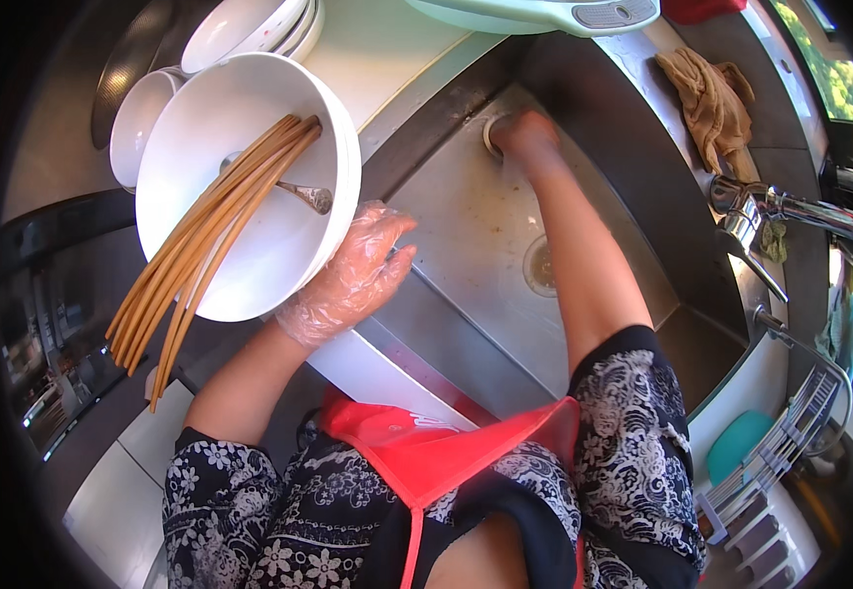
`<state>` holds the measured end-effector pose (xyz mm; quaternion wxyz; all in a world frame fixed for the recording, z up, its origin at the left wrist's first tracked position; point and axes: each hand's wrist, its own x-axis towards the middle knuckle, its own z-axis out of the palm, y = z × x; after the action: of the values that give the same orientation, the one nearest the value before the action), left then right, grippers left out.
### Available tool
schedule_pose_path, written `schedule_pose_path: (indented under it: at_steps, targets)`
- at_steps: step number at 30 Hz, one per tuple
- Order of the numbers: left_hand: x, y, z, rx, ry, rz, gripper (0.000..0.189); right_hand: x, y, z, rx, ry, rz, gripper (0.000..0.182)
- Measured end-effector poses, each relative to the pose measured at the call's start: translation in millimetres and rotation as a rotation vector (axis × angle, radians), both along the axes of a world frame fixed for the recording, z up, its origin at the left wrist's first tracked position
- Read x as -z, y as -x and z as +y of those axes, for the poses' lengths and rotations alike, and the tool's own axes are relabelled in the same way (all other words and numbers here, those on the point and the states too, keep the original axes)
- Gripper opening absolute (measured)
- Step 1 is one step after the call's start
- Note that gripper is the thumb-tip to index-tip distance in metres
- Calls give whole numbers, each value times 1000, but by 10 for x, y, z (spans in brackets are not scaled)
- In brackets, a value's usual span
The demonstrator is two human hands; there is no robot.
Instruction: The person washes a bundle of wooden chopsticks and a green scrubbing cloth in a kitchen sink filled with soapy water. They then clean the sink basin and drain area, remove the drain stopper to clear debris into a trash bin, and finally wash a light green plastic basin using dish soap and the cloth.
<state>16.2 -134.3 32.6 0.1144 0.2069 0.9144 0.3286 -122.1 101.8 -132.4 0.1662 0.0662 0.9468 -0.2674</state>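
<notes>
My left hand (358, 274), in a clear plastic glove, is beside the large white bowl (264, 287), over the sink's near-left edge. Its fingers are apart with nothing between them, and the bowl's rim hides part of the hand. A bundle of wooden chopsticks (209, 243) and a metal spoon (312, 197) lie in this bowl. The chopsticks stick out past its rim. My right hand (533, 140), blurred, reaches down to the sink floor at a pale ring (492, 138). Its fingers are hidden, so I cannot tell whether they grip anything.
The sink (463, 213) has a round drain (540, 266) and brown specks. White bowls (143, 129) stand behind the large one. A green plastic basin (515, 16) is at the far edge. On the right are a brown cloth (713, 107), a chrome faucet (747, 213) and a dish rack (772, 449).
</notes>
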Motion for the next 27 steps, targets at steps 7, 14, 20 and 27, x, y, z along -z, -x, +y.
schedule_pose_path:
  at_steps: [7, 14, 20, 27]
  targets:
    - [-60, -13, 14, -4, -22, -30, 22, -341, -983, 646, -47, -143, -263, 39]
    - [-33, 10, 14, 36, -19, 14, 22, -654, -723, 77, 13, -118, -157, 33]
    - [-21, 19, -7, 40, 21, 47, 22, -485, -415, -716, -55, -73, -140, 29]
    - [-35, -35, -10, 19, 4, 36, 22, -233, -1244, 191, -67, -123, 42, 29]
